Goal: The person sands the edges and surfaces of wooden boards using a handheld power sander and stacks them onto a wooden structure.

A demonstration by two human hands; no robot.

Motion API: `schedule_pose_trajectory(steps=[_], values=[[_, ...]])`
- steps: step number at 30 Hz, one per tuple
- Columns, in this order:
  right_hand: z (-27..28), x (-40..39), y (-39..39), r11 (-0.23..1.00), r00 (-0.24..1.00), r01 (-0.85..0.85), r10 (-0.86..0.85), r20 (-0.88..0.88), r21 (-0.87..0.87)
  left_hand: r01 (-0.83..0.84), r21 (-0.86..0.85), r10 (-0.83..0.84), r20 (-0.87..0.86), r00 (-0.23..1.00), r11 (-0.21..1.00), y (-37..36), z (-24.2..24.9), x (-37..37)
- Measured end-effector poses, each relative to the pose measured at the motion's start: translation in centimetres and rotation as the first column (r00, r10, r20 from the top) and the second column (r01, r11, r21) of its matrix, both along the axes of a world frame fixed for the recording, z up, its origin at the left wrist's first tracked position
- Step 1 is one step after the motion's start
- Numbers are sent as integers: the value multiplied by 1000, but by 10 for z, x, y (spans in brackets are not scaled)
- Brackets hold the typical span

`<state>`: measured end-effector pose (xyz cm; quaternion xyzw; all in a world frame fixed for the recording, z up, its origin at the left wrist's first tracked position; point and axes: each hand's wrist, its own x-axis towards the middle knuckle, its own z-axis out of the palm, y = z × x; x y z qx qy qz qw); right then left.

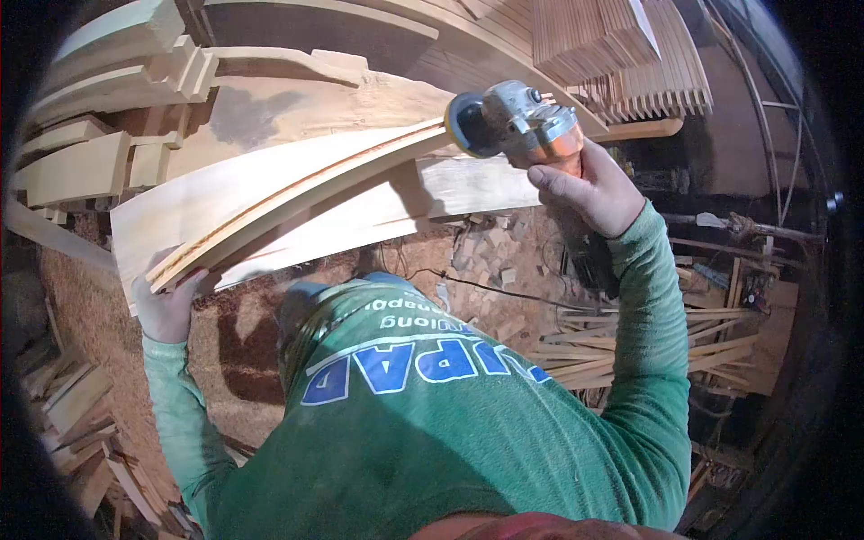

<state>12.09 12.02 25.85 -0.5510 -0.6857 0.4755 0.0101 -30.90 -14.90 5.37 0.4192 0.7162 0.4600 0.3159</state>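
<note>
My right hand [598, 191] is wrapped round the body of an angle grinder [538, 126], whose orange and silver head points left. Its round disc [468, 124] sits right at the far end of a long curved wooden piece [306, 193]. A brown groove or seam runs along the upper edge of that piece. At its near left end, my left hand [171, 301] grips the wood, thumb on one side and fingers round the other. Beneath the curved piece lies a pale wooden board [360, 216] on the workbench.
Cut wooden parts [99, 166] are stacked at the left, and slatted pieces [598, 36] stand at the back right. A black cord [504, 292] crosses the sawdust-covered floor. Wood strips [648, 346] lie in a heap at the right, with small offcuts [486, 252] below the bench.
</note>
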Motion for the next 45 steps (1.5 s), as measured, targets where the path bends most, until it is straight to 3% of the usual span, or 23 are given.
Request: schedule_pose_trajectory(steps=[5, 6, 10, 15, 21, 24, 27, 29, 31, 33, 34, 35, 37, 38, 40, 45], values=[[4, 28, 26, 998, 998, 52, -52, 24, -23, -18, -34, 15, -87, 996, 999, 2, 0, -1], [-5, 38, 33, 999, 1000, 15, -14, -21, 44, -16, -55, 11, -97, 995, 998, 2, 1, 0], [-1, 55, 52, 991, 992, 124, -124, 9, -58, -70, -15, 69, -41, 997, 997, 1, -3, 3], [1, 81, 73, 982, 983, 185, -184, 20, -42, -63, -32, 61, -73, 995, 997, 0, -5, 0], [-1, 114, 96, 970, 967, 242, -241, 83, 1, -100, 31, 98, 42, 994, 995, -3, -12, -1], [-6, 129, 100, 919, 919, 391, -393, 34, 46, -111, 76, 114, -25, 993, 991, 1, -8, 4], [-28, 173, 90, 887, 884, 461, -462, -72, -24, 14, -102, -31, -168, 985, 995, 9, 23, -1], [-39, 189, 56, 848, 838, 530, -523, -157, -2, 70, -99, -92, -240, 966, 993, 20, 53, 2], [-53, 203, 21, 856, 855, 505, -479, -200, 109, 173, -130, -206, -308, 929, 976, 46, 85, 14], [-80, 225, -6, 819, 819, 560, -523, -236, 127, 281, -181, -331, -618, 713, 943, 90, 114, 52], [-91, 229, -20, 817, 807, 568, -528, -266, 101, 209, -319, -376, -678, 631, 925, 111, 123, 79], [-100, 230, -35, 815, 793, 574, -528, -304, 82, 271, -281, -389, -730, 562, 920, 131, 124, 103], [-108, 224, -64, 793, 777, 601, -551, -304, 99, 280, -271, -383, -760, 525, 921, 182, 97, 138], [-115, 226, -75, 782, 753, 622, -589, -293, 27, 224, -355, -420, -783, 460, 908, 208, 86, 154], [-128, 236, -98, 743, 705, 659, -664, -248, -117, 142, -437, -451, -775, 443, 888, 248, 83, 177], [-152, 266, -143, 756, 736, 654, -635, -235, 5, 270, -540, -590, -602, 538, 797, 250, 52, 174]])
